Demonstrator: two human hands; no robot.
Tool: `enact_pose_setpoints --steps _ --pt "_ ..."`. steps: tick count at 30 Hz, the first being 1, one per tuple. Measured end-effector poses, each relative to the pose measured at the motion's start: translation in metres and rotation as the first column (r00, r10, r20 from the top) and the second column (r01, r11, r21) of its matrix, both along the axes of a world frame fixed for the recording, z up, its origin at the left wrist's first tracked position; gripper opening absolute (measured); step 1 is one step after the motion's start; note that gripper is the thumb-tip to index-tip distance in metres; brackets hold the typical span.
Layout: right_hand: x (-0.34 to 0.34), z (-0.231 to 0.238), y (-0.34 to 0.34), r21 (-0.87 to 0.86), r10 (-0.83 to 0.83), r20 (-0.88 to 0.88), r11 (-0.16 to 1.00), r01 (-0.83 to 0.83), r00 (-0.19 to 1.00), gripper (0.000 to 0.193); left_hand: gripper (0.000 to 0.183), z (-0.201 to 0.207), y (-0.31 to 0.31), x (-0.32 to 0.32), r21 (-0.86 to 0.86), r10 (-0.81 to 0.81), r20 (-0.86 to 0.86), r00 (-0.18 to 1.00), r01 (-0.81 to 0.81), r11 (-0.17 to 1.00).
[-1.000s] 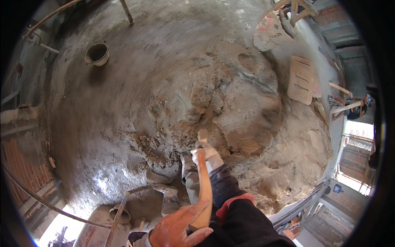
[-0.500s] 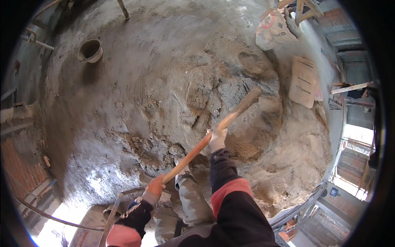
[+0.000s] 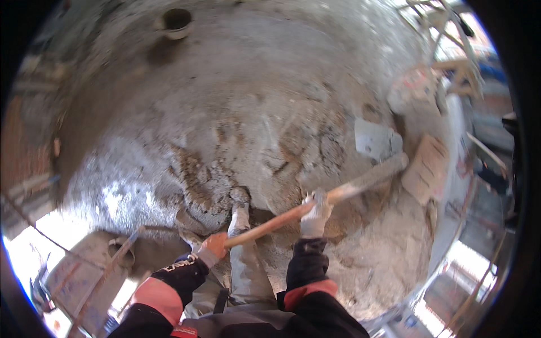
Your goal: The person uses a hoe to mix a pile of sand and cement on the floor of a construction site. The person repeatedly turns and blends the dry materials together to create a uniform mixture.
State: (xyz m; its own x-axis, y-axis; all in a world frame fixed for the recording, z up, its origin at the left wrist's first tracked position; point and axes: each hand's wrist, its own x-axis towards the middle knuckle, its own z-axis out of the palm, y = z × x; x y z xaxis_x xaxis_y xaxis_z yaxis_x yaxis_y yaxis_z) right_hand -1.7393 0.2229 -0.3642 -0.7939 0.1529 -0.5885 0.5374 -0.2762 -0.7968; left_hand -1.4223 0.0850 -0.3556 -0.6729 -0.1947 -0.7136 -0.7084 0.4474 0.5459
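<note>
My left hand (image 3: 214, 245), in a pale cuff, is closed around the lower end of a hoe's wooden handle (image 3: 270, 226). Farther up the same handle, my gloved right hand (image 3: 316, 214) grips it. The handle slants up to the right, and its far end is crusted with mortar. There the flat grey hoe blade (image 3: 376, 139) shows above the wet mortar heap (image 3: 304, 149); whether it touches the mortar I cannot tell. One of my boots (image 3: 240, 217) stands at the near edge of the mortar.
A bucket (image 3: 177, 25) stands at the far left. To the right lie a flattened brown paper sack (image 3: 425, 169) and a pale, partly filled sack (image 3: 414, 90). A wooden frame (image 3: 459, 70) is at the far right. Behind my left arm stands a wheelbarrow (image 3: 73, 270).
The hoe has swung up and right, its blade coming into sight out of the mortar. Both hands have kept hold of the handle, the right shifting rightward. My view has tilted nearer.
</note>
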Motion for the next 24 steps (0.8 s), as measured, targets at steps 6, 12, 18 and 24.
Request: enact_pose_setpoints --steps 6,12,18,24 --pt "0.096 -0.073 -0.052 -0.070 0.349 0.395 0.934 -0.351 0.850 0.017 0.035 0.080 0.025 0.103 0.075 0.161 0.317 0.935 -0.194 0.978" --pt "0.166 -0.138 -0.201 -0.162 0.573 0.289 0.818 -0.551 0.767 0.030 0.037 0.056 0.010 0.138 -0.137 0.457 0.374 0.807 -0.440 0.888" --pt "0.170 -0.114 -0.388 -0.051 0.752 0.046 0.659 -0.751 0.657 0.050 0.032 -0.046 -0.099 0.117 -0.199 0.694 -0.105 0.712 -0.699 0.687" --pt "0.201 -0.132 -0.453 0.231 0.938 0.107 0.300 -0.926 0.331 0.054 0.037 -0.119 -0.226 0.041 -0.162 0.613 -0.148 0.776 -0.630 0.759"
